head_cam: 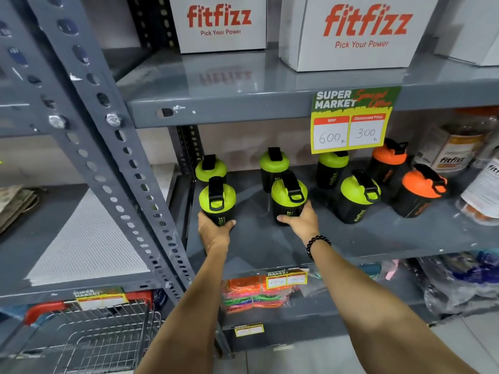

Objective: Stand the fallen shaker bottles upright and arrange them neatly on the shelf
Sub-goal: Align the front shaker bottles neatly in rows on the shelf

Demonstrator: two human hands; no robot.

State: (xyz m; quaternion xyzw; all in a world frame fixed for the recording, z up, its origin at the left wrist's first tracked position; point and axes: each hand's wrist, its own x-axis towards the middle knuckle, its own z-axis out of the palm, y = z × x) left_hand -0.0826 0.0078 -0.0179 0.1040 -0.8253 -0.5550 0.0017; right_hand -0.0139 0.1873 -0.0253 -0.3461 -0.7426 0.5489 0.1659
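At the lower left of the frame, a wire shopping basket with red trim is seen below the neighbouring rack. A perforated grey upright runs diagonally through the left half of the frame.

The grey shelf occupies the centre and right of the frame. At its left end, a rear green-lidded shaker is stood upright near the back. Just in front of it, the front-left green-lidded shaker is stood upright and is gripped low on its black body by the left hand, with the fingers curled around it.

In the centre, a second rear green-lidded shaker is stood upright. In front of it, the centre green-lidded shaker is held by the right hand, the thumb and fingers being wrapped around its lower body. A black bead bracelet is worn on the right wrist.

Right of centre, a third rear green-lidded shaker is partly covered by a yellow price tag hung from the shelf above. A further green-lidded shaker is stood in front of it. To the right, two orange-lidded shakers are stood upright, one at the rear and one in front. Supplement jars are placed at the far right.

On the upper shelf, two white fitfizz boxes are stood.
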